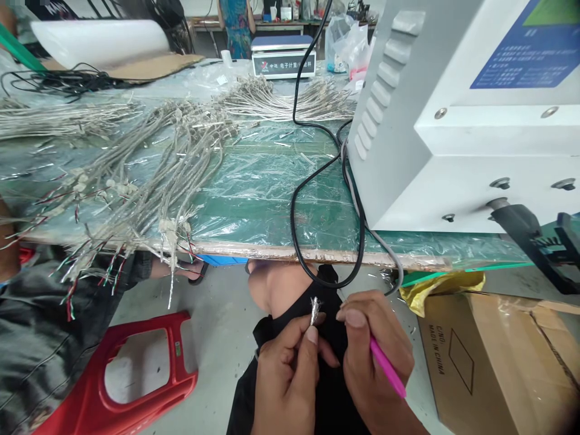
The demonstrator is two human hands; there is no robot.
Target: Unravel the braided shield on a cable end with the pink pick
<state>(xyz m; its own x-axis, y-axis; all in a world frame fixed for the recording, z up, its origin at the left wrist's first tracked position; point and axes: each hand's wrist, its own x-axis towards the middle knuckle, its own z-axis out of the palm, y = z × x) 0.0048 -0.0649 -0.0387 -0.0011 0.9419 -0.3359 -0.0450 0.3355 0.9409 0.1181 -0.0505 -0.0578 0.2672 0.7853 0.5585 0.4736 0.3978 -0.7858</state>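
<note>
Above my lap, my left hand pinches a cable end between thumb and forefinger. Its silvery braided shield points up and is frayed at the tip. Just to the right, my right hand is closed around a slim tool with a pink handle. The handle slants out below the fingers, and a thin tip seems to show above them, too small to make out. The two hands are apart. On the bench ahead lie bundles of grey cables, some with red, green, black and white wire ends hanging over the edge.
A white machine stands on the bench at right, with a black cable looping over the bench edge. Farther back is a counting scale. Below are a cardboard box and a red stool. A person's leg is at left.
</note>
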